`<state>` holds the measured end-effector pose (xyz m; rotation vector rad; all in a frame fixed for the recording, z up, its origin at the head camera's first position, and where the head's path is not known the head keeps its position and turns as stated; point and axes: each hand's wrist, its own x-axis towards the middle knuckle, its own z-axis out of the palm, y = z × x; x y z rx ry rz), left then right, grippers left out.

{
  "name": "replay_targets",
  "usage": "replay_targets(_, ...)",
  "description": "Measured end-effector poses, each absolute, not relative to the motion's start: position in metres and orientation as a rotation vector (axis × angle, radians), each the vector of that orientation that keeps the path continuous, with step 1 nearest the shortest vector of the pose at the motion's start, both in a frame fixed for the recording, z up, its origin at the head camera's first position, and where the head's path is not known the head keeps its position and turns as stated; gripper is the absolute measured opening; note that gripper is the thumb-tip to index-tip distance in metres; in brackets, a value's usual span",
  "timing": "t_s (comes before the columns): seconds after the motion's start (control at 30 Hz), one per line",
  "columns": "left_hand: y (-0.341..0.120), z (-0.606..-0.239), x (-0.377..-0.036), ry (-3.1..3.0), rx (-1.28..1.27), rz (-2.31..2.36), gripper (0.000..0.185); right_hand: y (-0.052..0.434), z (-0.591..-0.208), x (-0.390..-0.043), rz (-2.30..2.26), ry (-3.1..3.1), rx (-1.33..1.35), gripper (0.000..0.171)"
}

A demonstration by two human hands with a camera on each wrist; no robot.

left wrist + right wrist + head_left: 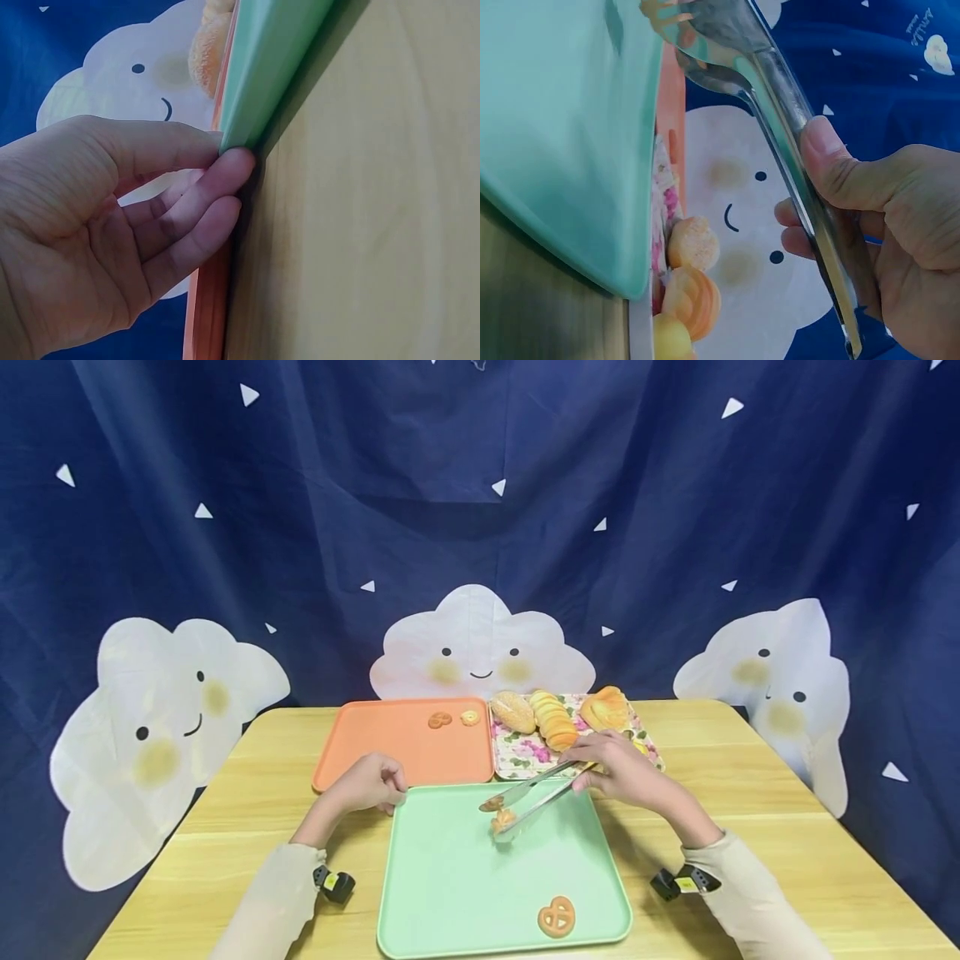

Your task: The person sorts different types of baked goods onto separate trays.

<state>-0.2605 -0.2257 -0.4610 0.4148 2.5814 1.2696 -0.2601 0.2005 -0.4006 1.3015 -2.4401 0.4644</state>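
Observation:
My right hand (618,768) grips a pair of metal tongs (780,142) by its arms. Between the tong tips, above the green tray (465,877), is a small golden-brown cookie (504,820), only partly seen in the right wrist view. The tray's far left corner is pinched between thumb and fingers of my left hand (150,217). On the same tray, towards its near right corner, lies a brown pretzel (557,917).
Behind, an orange tray (390,743) bears a small pretzel (439,720) and a round cookie (469,717). Beside it, a floral tray (517,767) carries a seeded bun (513,712), a ridged loaf (553,720) and another bread (604,708). All stand on a wooden table (720,860).

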Motion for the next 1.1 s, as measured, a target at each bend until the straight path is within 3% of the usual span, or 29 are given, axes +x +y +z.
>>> replay_targets(0.2, -0.227, -0.460, -0.260, 2.584, 0.430, 1.274, 0.009, 0.201, -0.396, -0.258, 0.476, -2.435, 1.156, 0.044)
replay_targets(0.53, -0.227, -0.460, -0.257, 2.581, 0.421, 1.295, 0.008, 0.182, -0.393, -0.272, 0.515, -2.448, 0.977, 0.042)
replay_targets(1.1, -0.226, -0.462, -0.261, 2.577, 0.409, 1.281, 0.007, 0.108, -0.396, -0.309, 0.475, -2.450, 0.744, 0.036)
